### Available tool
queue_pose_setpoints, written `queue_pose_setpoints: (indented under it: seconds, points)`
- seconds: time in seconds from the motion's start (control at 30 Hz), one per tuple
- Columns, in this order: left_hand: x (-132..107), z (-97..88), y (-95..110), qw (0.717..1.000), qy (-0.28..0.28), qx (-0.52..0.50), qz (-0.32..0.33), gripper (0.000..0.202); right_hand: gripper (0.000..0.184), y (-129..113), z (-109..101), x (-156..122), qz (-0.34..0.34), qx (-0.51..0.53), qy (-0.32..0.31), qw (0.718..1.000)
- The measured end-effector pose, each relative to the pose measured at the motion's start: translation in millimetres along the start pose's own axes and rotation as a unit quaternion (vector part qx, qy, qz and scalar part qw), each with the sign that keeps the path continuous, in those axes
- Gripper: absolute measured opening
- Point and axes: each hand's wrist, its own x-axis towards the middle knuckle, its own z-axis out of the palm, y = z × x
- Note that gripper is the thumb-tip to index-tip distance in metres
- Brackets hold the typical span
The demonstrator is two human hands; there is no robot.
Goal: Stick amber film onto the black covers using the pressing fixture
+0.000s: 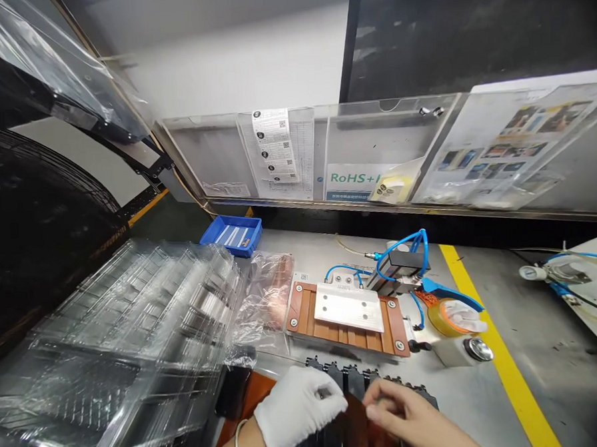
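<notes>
The left hand [298,410], wearing a white fabric glove, is closing its fingers over the left end of a thin, glossy amber-brown film strip [362,433] at the near edge of the bench. The bare right hand [408,414] is pinching the same strip from the right, thumb and fingertips pressing together on its upper edge, so both hands are gripping the film between them. A thin silver bangle [238,440] is sitting on the left wrist.

The strip is lying over a row of small black moulded plastic parts [361,379], which is running left to right just beyond the knuckles and partly hiding under the hands.

Just beyond that row, a flat copper-brown fixture plate with a white rectangular insert [348,311] is resting on the grey bench top [535,344], with thin blue air hoses [404,248] looping out of a small metal block at its far right corner. To its right, a roll of clear tape in a blue-handled dispenser [453,312] is standing beside a white box with a round metal button [478,349], touching a yellow floor-style stripe [495,346] painted across the bench.

To the left, a tall stack of clear plastic blister trays [134,339] is leaning across the near-left area, and a crumpled transparent bag [265,295] is lying between it and the fixture. Farther back, a small blue plastic tray [232,235] is sitting near clear wall pockets holding printed sheets [345,154].
</notes>
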Motion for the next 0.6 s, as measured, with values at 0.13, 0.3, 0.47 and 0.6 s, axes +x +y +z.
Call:
queue_pose_setpoints:
  seconds: [0.13, 0.3, 0.47, 0.6]
  points:
    - [15, -21.1, -4, 0.992, 0.066, -0.090, -0.058, 0.023, 0.052, 17, -23, -4, 0.002, 0.111, 0.119, 0.987]
    - [43, -33.1, -12, 0.986, 0.076, -0.127, -0.076, 0.027, 0.054, 19, -39, 6, 0.016, 0.198, 0.214, 0.956]
    - [78, -35.1, -17, 0.989, 0.068, -0.117, -0.064, 0.022, 0.049, 12, -60, 32, -0.001, 0.128, 0.271, 0.954]
    - [115, -38.3, -25, 0.992, 0.049, -0.095, -0.073, 0.021, 0.045, 10, -81, 62, 0.000, 0.087, 0.277, 0.957]
